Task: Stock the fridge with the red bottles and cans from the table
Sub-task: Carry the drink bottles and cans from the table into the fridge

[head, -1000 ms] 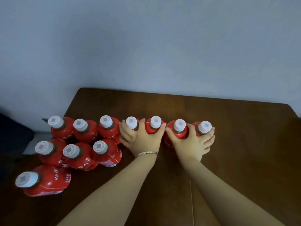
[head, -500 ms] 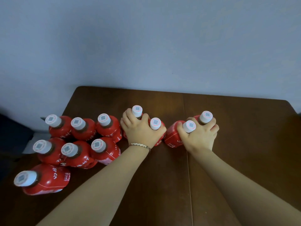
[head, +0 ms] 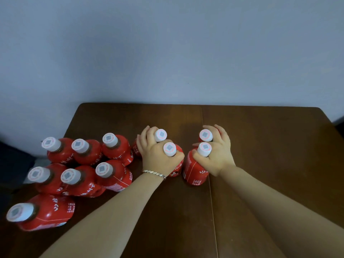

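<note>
**Red bottles: two in each hand, gripped by the necks**

Red bottles with white caps stand on the brown table [head: 270, 146]. The left hand [head: 158, 157] is clenched round two of them, the necks threaded between its fingers so that both caps poke up above the knuckles; a bracelet [head: 154, 173] sits on that wrist. The right hand [head: 217, 155] grasps another pair [head: 195, 170] the same way, at about three o'clock from the left hand. Seven more bottles [head: 115, 151] cluster at nine o'clock, untouched. No cans or fridge are in view.

Judging by their look, the bottles are full, so fairly heavy, with stiff plastic walls and glossy, likely slippery labels. The neck under the cap collar seems the safest hold, since the collar stops a slide. Two per hand may swing and knock together when carried.
</note>
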Tool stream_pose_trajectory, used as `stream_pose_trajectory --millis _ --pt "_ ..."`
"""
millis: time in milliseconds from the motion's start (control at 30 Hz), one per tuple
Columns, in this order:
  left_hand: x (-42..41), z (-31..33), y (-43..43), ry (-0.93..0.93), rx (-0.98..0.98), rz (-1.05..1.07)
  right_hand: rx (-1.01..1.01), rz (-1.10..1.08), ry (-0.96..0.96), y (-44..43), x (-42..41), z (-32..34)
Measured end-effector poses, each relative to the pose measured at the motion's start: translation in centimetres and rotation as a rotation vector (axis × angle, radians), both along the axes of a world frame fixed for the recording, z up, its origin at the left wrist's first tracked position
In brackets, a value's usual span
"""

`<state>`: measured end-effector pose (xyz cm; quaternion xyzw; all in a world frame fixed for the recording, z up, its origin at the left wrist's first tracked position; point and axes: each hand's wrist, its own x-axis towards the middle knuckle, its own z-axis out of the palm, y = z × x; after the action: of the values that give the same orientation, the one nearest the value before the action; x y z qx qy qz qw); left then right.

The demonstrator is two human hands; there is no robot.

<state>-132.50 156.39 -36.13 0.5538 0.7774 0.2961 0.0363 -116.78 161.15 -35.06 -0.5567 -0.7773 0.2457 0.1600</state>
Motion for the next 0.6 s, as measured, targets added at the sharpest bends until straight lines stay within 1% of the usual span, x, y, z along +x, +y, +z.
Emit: stream_pose_trajectory --millis 133,200,367,467,533,600 --pt "-0.1 -0.5 0.4 -0.027 0.048 0.009 -0.009 0.0 0.077 0.0 -0.1 -0.3" --pt "-0.5 -0.5 0.4 -0.023 0.045 -0.025 -0.015 -0.006 0.107 0.0 0.2 -0.6" --pt "-0.8 0.3 0.8 -0.086 -0.079 -0.104 -0.025 -0.027 0.193 -0.6 0.6 -1.2" --pt "-0.6 -0.2 0.7 -0.233 -0.111 -0.02 -0.046 -0.083 0.298 -1.4 0.7 -0.9" --pt "-0.2 -0.1 -0.2 -0.314 -0.06 0.023 -0.068 -0.081 0.349 -2.2 1.0 -0.7" --pt "0.6 0.2 -1.6 -0.302 0.038 0.043 -0.039 -0.047 0.314 -3.2 1.6 -1.0"
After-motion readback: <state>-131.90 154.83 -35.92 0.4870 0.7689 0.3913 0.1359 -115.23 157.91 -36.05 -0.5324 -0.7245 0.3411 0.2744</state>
